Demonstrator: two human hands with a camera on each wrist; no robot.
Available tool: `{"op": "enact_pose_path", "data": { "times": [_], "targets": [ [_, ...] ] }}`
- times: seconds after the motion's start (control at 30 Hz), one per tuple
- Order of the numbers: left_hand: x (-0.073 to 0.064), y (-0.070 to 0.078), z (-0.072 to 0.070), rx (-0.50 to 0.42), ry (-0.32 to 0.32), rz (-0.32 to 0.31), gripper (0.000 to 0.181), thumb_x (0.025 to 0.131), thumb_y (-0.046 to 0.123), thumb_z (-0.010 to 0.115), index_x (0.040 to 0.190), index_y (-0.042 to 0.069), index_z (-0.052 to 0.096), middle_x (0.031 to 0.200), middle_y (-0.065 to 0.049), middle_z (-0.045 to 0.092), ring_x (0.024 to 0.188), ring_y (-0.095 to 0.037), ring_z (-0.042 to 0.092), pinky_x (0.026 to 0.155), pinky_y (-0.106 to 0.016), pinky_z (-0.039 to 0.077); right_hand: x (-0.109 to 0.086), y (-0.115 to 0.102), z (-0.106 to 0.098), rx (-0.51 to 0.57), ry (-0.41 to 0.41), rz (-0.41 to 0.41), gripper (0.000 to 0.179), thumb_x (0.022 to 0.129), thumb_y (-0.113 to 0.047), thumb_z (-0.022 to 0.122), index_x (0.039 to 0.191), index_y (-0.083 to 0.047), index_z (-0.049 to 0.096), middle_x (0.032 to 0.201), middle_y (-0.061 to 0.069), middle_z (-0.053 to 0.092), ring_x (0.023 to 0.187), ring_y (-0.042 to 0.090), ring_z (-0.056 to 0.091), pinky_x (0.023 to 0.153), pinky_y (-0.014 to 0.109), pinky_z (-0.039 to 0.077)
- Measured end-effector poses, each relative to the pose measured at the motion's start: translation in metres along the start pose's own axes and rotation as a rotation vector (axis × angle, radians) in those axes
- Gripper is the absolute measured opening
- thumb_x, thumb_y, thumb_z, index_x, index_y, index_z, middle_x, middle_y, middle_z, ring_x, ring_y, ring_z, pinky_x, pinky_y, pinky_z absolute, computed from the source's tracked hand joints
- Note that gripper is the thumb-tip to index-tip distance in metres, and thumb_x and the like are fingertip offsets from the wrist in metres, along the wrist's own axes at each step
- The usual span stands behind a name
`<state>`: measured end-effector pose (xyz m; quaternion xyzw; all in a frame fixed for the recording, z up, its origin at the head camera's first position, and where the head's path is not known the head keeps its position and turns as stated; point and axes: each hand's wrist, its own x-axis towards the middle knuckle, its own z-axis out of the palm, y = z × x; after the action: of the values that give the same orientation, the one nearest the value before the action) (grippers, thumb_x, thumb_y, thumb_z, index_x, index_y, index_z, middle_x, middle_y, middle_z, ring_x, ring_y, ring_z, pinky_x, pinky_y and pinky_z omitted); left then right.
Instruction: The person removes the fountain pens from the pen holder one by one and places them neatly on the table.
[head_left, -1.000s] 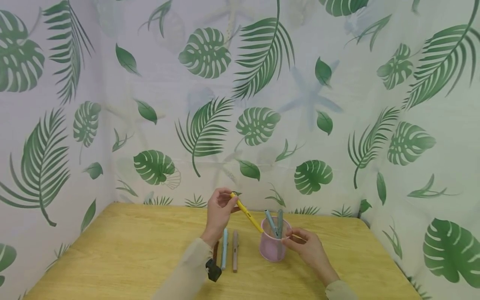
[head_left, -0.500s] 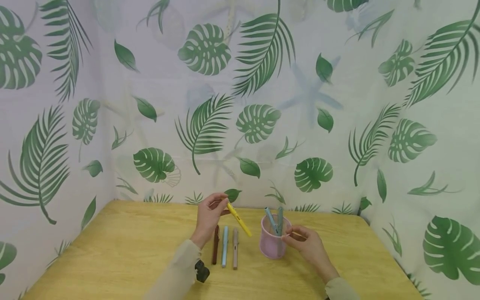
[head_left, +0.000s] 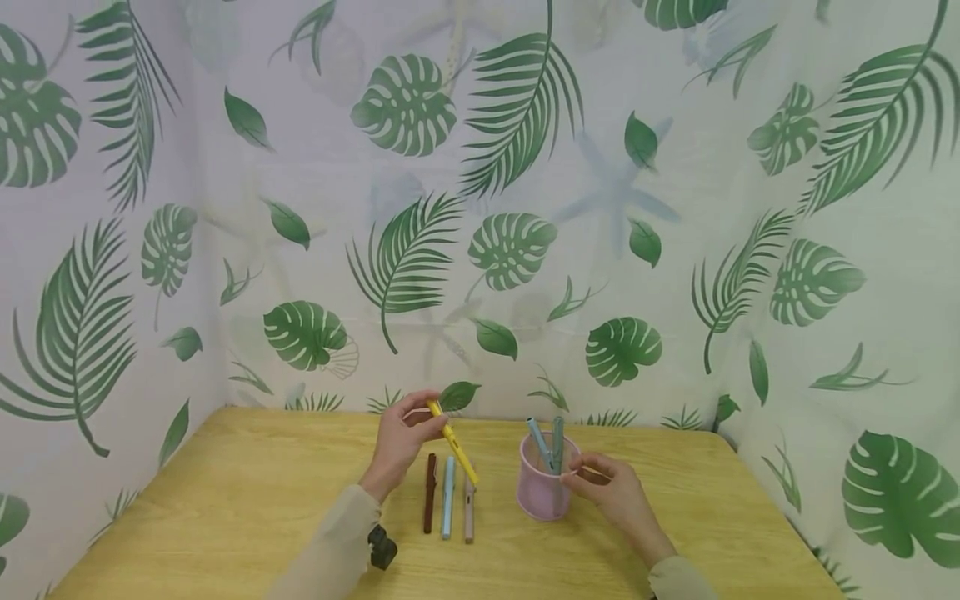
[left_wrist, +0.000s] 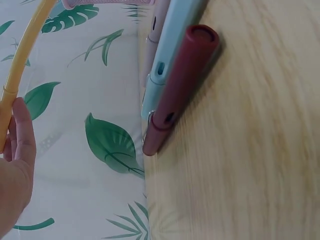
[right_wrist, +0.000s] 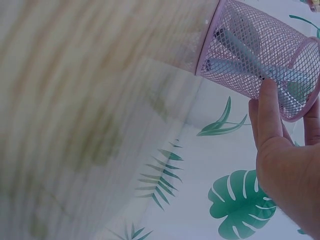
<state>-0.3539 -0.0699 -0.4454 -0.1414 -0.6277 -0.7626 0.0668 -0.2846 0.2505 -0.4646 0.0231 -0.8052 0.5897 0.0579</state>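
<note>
My left hand (head_left: pixel 402 440) pinches a yellow pen (head_left: pixel 454 442) near its upper end. The pen slants down to the right, its low tip overlapping a greyish-pink pen (head_left: pixel 469 515) in the head view. Left of that one lie a light blue pen (head_left: pixel 447 500) and a dark red-brown pen (head_left: pixel 430 496), side by side on the table. My right hand (head_left: pixel 613 496) holds the rim of a pink mesh pen holder (head_left: pixel 534 497) from its right side, thumb and fingers at the edge. Inside the holder lean a blue pen (head_left: pixel 538 443) and a grey-green pen (head_left: pixel 558 437).
The wooden table (head_left: pixel 285 492) ends at the back against a white, leaf-printed cloth (head_left: pixel 525 367), which also hangs at both sides. A small black device (head_left: pixel 382 547) sits on the left wrist.
My left hand has carried the yellow pen left, away from the holder and over the row of pens. The right hand has stayed at the holder's rim.
</note>
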Motion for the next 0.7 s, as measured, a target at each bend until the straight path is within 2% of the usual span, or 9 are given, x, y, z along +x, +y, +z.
{"op": "enact_pose_path", "data": {
  "times": [0.2,0.5,0.7],
  "targets": [
    [-0.003,0.002,-0.008,0.033,-0.002,-0.039,0.040,0.088,-0.004,0.068,0.127,0.003,0.062,0.108,-0.012,0.065,0.091,-0.021,0.067,0.076,-0.035,0.060,0.000,-0.002,0.002,0.007,0.003,0.016,0.033,0.086,-0.018,0.077,0.110,0.002,0.065,0.128,0.017,0.062,0.118,0.034,0.062,0.093,0.038,0.055],
    [-0.003,0.003,-0.016,0.094,0.007,-0.041,0.041,0.091,-0.004,0.064,0.131,0.003,0.059,0.114,-0.015,0.062,0.089,-0.017,0.067,0.074,-0.038,0.060,-0.003,-0.005,0.001,0.000,0.004,0.013,0.034,0.084,-0.021,0.078,0.109,0.000,0.067,0.129,0.019,0.061,0.118,0.034,0.062,0.093,0.039,0.055],
    [-0.005,0.001,-0.022,0.141,0.011,-0.062,0.041,0.092,-0.001,0.063,0.133,0.005,0.058,0.122,-0.019,0.054,0.096,-0.028,0.067,0.075,-0.040,0.060,-0.003,-0.006,0.001,-0.007,-0.003,0.001,0.036,0.085,-0.021,0.078,0.109,0.002,0.065,0.128,0.019,0.062,0.118,0.035,0.062,0.093,0.038,0.055]
  ]
}}
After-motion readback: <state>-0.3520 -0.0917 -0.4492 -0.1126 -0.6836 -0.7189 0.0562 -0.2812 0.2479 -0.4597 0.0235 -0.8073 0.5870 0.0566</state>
